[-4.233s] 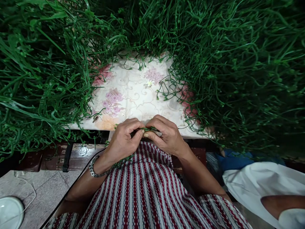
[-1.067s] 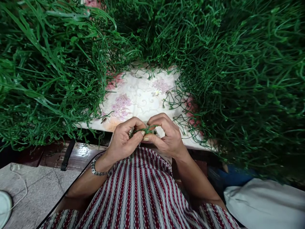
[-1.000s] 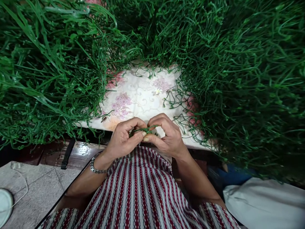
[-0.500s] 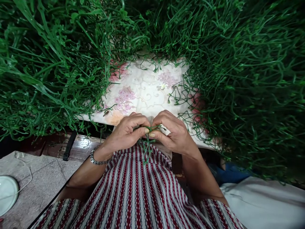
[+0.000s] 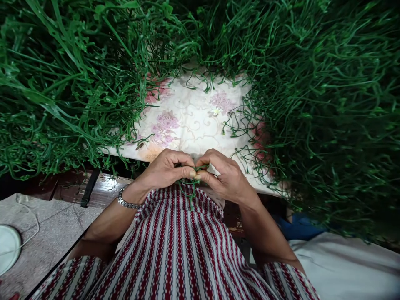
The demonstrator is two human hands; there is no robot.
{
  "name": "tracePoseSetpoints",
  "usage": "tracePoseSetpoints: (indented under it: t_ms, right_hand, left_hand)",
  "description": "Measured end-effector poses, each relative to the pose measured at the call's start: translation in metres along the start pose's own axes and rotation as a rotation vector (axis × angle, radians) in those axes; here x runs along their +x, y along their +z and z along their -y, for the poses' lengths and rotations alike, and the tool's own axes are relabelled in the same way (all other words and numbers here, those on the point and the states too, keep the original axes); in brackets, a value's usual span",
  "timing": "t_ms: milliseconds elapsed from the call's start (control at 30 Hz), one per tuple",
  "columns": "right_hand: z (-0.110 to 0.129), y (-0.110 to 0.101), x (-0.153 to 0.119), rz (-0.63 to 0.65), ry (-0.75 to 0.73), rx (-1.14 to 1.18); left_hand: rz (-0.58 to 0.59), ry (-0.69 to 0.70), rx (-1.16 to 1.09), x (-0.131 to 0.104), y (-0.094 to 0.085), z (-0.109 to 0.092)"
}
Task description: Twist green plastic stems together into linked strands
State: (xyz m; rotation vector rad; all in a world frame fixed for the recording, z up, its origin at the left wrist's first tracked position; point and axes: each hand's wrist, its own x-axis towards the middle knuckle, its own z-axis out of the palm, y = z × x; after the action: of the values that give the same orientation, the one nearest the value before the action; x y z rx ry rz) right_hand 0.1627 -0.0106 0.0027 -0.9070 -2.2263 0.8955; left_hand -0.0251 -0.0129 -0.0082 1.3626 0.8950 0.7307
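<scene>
Thin green stems (image 5: pixel 191 192) hang between my two hands, over the striped cloth on my lap. My left hand (image 5: pixel 168 168) pinches them between thumb and fingers from the left. From the right, my right hand (image 5: pixel 223 173) pinches the same stems. The two thumb tips touch or nearly touch. Part of the stems is hidden behind the fingers. Beyond the hands lies a white flowered cloth (image 5: pixel 193 118) with a few loose stems on its right part.
A large heap of green stems (image 5: pixel 56 91) covers the left, and another heap (image 5: pixel 328 108) covers the right; they join at the back. A round white lid-like object (image 5: pixel 8 250) is at the lower left. Pale fabric (image 5: pixel 346 262) lies at the lower right.
The thumbs have come closer together. The stem ends that stuck out past my right fingers now show less, and the hanging part is shorter.
</scene>
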Motion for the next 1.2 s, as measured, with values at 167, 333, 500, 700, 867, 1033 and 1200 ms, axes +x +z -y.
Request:
tracePoseSetpoints:
  t_ms: [167, 333, 500, 700, 867, 1033, 1200]
  right_hand:
    - [0.004, -0.004, -0.001, 0.072, -0.034, -0.148]
    - [0.004, -0.009, 0.004, 0.243, -0.163, 0.064]
    - [-0.002, -0.008, 0.009, 0.337, -0.166, 0.433]
    - [-0.006, -0.005, 0.002, 0.261, -0.05, 0.635]
    - [-0.002, 0.003, 0.0, -0.037, 0.185, 0.519]
    - [0.0, 0.008, -0.003, 0.048, 0.245, 0.525]
    - [-0.002, 0.004, -0.003, 0.073, 0.24, 0.514]
  left_hand:
    - [-0.027, 0.151, 0.189, -0.003, 0.0, -0.002]
    - [0.227, 0.24, 0.216, -0.005, -0.004, -0.011]
    - [0.34, 0.145, -0.014, -0.005, -0.007, -0.007]
    - [0.275, 0.099, -0.217, -0.01, -0.01, -0.004]
    - [0.047, 0.1, -0.143, -0.009, -0.002, 0.0]
    - [-0.099, 0.195, -0.04, -0.01, 0.009, 0.005]
    - [-0.222, 0.273, 0.156, -0.012, 0.015, 0.005]
